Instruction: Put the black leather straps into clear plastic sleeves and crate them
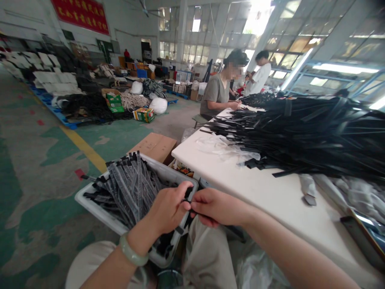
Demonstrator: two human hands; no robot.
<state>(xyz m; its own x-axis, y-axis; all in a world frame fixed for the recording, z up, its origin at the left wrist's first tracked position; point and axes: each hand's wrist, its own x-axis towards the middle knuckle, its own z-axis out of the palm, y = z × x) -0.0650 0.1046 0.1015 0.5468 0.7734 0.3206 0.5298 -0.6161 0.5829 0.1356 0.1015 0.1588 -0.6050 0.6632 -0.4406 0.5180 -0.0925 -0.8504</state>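
Observation:
My left hand [168, 208] and my right hand [218, 206] meet over my lap, both pinching the same black strap [189, 209], which is mostly hidden between the fingers. A pale green bangle sits on my left wrist. Just left of my hands stands a white plastic tub [90, 202] filled with several grey and black straps [129, 186]. The strap end lies over the tub's near right rim.
A white worktable [255, 188] runs along my right, carrying a large heap of black straps [306, 132] and clear plastic bags. Two other people work at its far end. A cardboard box [155, 146] stands on the floor beyond the tub; pallets of goods lie further back.

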